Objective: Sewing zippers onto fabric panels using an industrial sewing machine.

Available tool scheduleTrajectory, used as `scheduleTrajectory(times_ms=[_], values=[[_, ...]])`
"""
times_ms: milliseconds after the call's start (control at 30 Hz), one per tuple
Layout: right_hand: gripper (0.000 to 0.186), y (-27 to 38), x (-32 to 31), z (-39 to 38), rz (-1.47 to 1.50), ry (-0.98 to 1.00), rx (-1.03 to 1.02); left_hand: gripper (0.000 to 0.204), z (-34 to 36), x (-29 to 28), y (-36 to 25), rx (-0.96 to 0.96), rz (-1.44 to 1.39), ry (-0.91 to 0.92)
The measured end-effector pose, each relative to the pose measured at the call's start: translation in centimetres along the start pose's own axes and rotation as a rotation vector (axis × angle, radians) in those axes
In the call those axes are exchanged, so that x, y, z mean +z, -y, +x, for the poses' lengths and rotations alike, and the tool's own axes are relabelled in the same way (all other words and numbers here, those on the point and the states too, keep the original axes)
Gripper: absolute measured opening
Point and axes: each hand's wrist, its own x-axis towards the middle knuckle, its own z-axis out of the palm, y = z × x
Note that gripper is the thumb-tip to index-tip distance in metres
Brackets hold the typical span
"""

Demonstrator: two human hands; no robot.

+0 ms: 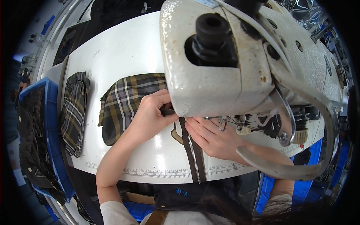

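Machine head bars zipper from above; gap between plaid pieces

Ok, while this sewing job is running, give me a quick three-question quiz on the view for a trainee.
1. What reaches down to the near edge of the white tabletop?
(a) a leather belt
(b) a zipper
(c) a pair of scissors
2. True or false: the blue bin at the left holds dark fabric.
3. Which of the person's hands is nearer the rounded plaid piece?

Key: 1. b; 2. true; 3. the left hand.
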Motion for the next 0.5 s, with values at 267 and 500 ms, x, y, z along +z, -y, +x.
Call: scheduleTrajectory(times_ms=[267, 500], values=[[0.03, 1.2, 2.2, -1.1, 0.023, -0.104, 0.131, 0.033, 0.1, -0.1, -0.7, -0.039, 0.003, 0.012], [0.03, 1.0, 1.7, -0.8, 0.029, -0.069, 0.101, 0.032, -0.2, 0.8, 1.4, -0.067, -0.229, -0.047]])
